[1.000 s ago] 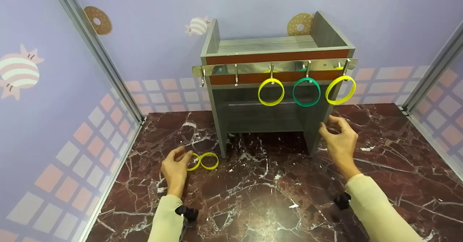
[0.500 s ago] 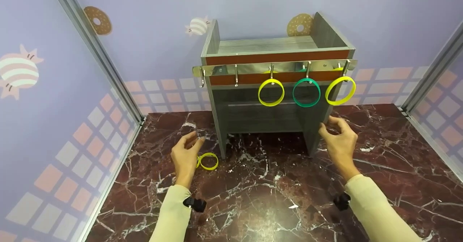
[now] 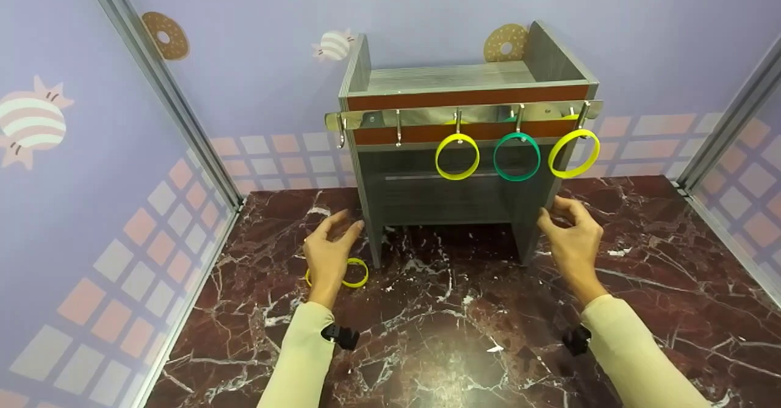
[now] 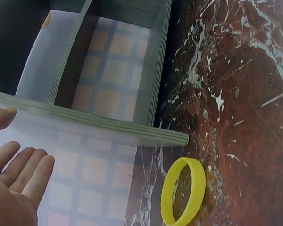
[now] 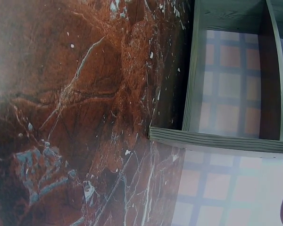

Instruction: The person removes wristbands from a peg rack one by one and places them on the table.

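My left hand point(image 3: 326, 255) is held over the table beside the left panel of a small grey shelf point(image 3: 360, 182), its fingers relaxed and holding nothing. In the head view it partly covers two yellow wristbands on the table; the right yellow wristband point(image 3: 365, 272) shows better. One yellow wristband point(image 4: 198, 193) lies beside the panel's foot in the left wrist view. My right hand point(image 3: 576, 240) holds the shelf's right panel at the front edge with curved thumb and fingers; the fingertips are partly hidden. Two yellow wristbands and a green wristband point(image 3: 538, 167) hang from the metal hook rail point(image 3: 427, 115).
Two hooks point(image 3: 399, 130) at the rail's left bear no bands. The dark red marbled table point(image 3: 439, 335) runs up to patterned walls point(image 3: 256, 48) at the back and sides. Small white flecks lie on the tabletop.
My left hand has moved from beside the yellow wristbands up and right, toward the shelf's left panel. The right hand has stayed at the right panel.
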Available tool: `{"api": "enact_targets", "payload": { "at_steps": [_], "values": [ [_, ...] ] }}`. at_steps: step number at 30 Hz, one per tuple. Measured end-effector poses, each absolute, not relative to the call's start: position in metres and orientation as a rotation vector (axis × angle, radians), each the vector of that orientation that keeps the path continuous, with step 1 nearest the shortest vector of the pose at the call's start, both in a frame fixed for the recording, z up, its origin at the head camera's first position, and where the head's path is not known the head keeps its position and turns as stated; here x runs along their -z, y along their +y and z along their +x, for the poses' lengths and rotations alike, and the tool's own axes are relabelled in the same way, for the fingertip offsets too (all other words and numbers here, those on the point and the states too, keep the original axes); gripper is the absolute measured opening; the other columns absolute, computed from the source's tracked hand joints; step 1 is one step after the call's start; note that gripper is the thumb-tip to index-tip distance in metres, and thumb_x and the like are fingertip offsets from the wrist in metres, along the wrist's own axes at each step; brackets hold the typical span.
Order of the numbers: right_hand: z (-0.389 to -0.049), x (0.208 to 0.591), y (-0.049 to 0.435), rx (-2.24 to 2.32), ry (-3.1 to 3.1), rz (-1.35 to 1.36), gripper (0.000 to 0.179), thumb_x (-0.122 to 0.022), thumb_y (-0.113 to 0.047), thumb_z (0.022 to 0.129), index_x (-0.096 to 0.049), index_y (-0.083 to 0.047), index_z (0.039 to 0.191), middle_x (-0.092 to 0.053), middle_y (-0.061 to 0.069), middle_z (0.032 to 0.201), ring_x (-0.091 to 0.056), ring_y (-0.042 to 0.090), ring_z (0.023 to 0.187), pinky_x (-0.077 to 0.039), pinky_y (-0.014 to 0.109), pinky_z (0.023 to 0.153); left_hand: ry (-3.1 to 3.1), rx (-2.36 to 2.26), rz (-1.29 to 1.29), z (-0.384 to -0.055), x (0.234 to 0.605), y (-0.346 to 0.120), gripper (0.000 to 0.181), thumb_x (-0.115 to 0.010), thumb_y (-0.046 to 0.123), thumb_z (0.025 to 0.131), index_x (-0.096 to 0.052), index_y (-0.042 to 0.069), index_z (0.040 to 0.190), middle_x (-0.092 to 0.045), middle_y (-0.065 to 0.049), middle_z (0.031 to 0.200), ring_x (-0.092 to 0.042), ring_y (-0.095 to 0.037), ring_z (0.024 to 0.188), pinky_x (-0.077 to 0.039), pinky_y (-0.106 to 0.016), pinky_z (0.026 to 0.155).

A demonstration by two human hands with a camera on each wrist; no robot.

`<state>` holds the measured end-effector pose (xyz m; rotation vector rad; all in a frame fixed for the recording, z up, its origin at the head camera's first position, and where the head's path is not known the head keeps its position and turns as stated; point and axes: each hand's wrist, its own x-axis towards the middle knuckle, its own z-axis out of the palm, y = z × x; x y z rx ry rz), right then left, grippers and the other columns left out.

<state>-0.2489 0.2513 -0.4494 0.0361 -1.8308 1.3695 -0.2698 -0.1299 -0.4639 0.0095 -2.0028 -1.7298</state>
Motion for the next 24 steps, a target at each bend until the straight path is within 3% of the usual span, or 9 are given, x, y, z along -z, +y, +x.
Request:
{"api": "enact_targets", "payload": {
  "at_steps": [15,24],
  "values": [
    [-0.248,0.448,0.250,-1.392,-1.828,0.020,0.022,-0.074,0.017,0.086,-0.071,0.018,0.107,-0.074,0.030,0.097,-0.069,-0.002,0.081,-0.056,0.011,0.074,-2.021,1.723,-0.051,-0.277,0.458,-0.113,0.036,-0.088,0.018,0.090,-0.079,0.006,0.122,-0.079,-0.010,0.107,-0.077,-0.024,0.093,-0.061,-0.024,0.071],
    [-0.246,0.446,0.249,-1.404,-1.832,0.007,0.021,-0.073,0.017,0.087,-0.071,0.018,0.108,-0.073,0.030,0.098,-0.069,-0.002,0.081,-0.055,0.011,0.073,-1.990,1.732,-0.061,-0.281,0.457,-0.107,0.032,-0.087,0.014,0.091,-0.079,0.003,0.120,-0.079,-0.011,0.105,-0.078,-0.023,0.092,-0.063,-0.026,0.071]
  ]
}}
